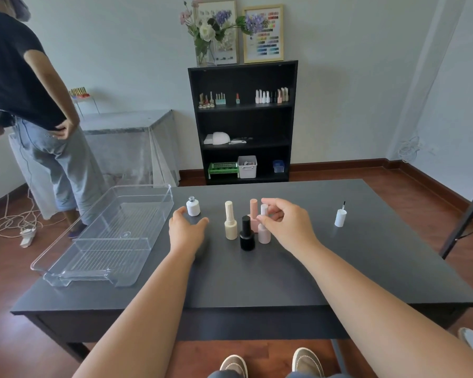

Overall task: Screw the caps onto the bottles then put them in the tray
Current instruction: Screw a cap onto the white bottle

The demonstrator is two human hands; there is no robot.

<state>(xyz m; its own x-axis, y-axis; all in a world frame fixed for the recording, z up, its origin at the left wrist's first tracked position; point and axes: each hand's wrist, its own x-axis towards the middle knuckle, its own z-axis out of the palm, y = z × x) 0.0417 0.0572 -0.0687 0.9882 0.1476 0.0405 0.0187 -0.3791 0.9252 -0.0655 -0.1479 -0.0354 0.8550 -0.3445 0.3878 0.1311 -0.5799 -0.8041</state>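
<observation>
An uncapped white bottle (193, 207) stands on the dark table (257, 274), just beyond my left hand (185, 227), which hovers open close to it. Its white cap with brush (340, 216) stands upside down far to the right. Capped bottles cluster mid-table: cream (230, 225), black (247, 234), peach (253, 211) and pale pink (264, 227). My right hand (284, 222) has its fingers curled around the pale pink bottle's cap; whether it grips is unclear. The clear plastic tray (74, 255) lies empty at the left.
A person in a black shirt and jeans stands at the far left beside a covered table. A black shelf with bottles and boxes stands against the back wall. Cables lie on the floor at left. A dark stand leg leans at the right edge.
</observation>
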